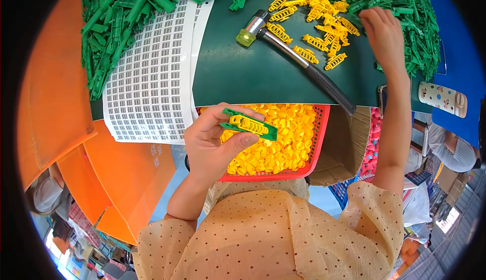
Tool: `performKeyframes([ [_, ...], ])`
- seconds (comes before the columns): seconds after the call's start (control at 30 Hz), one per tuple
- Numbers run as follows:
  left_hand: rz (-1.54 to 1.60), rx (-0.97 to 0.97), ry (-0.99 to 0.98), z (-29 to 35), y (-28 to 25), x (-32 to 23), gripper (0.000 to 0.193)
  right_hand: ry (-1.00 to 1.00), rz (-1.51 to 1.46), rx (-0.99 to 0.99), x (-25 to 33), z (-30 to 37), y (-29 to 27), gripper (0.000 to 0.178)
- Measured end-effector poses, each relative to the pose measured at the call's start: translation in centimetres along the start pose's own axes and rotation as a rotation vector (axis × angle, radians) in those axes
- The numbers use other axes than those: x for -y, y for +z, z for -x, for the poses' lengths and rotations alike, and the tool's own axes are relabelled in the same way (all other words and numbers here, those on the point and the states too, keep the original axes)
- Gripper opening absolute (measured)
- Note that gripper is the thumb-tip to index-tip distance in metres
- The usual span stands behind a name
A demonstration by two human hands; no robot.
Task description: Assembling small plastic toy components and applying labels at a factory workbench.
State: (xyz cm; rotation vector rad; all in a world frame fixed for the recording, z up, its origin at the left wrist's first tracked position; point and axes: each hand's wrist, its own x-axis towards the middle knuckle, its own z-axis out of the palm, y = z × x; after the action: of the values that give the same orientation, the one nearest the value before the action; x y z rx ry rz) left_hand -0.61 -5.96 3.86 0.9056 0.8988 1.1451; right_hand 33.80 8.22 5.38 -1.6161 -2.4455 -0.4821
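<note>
My left hand (210,143) is closed, pinching a green plastic casing (272,133) between thumb and fingers. Inside the casing lies a yellow ladder-like plastic piece (248,125). My right hand (385,34) reaches over the table's far right, its fingers bent together between the green pile and the yellow pieces; whatever they hold is hidden. Several loose yellow ladder-like pieces (331,39) lie just left of it. A mallet (289,52) with a clear yellow head and black grip rests on the dark green tabletop (228,72).
Green plastic parts are heaped at the far left (119,32) and far right (417,32). Printed white sheets (147,82) hang over the table's front edge. Below it, a red basket (316,148) holds small yellow caps (283,148), with a cardboard box (344,148) alongside.
</note>
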Motion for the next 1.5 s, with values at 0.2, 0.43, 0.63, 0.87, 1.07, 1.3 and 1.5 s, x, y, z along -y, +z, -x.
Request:
performKeyframes([
  [0.2, 0.035, 0.064, -0.054, -0.4, -0.2, 0.0, 0.028, -0.011, -0.074, 0.037, -0.1, 0.7, 0.0, 0.01],
  [0.43, 0.001, 0.063, -0.04, -0.3, -0.6, 0.3, 0.031, 0.517, -0.301, 0.064, 3.2, 3.6, -3.3, 0.019],
  [0.63, -0.048, 0.109, -0.029, -0.8, -0.1, 0.0, 0.031, 0.716, -0.25, 0.236, 5.3, 5.4, -1.9, 0.033],
  [0.87, -0.015, 0.048, 0.001, -0.3, -0.7, 0.6, 0.028, 0.685, -0.179, 0.155, 4.7, 6.0, -1.6, 0.03],
  [1.07, 0.121, 0.044, -0.045, -0.6, -0.2, 1.0, 0.03, 0.662, -0.187, 0.14, 5.0, 6.7, -1.2, 0.024],
  [1.3, 0.25, 0.076, -0.006, -0.9, -0.4, 1.1, 0.026, 0.831, -0.197, -0.049, 6.2, 6.6, -1.6, 0.019],
  [1.5, 0.146, 0.031, -0.021, -1.5, 0.4, 0.8, 0.044, 0.658, -1.195, 0.148, 15.4, 5.0, -6.6, 0.014],
])
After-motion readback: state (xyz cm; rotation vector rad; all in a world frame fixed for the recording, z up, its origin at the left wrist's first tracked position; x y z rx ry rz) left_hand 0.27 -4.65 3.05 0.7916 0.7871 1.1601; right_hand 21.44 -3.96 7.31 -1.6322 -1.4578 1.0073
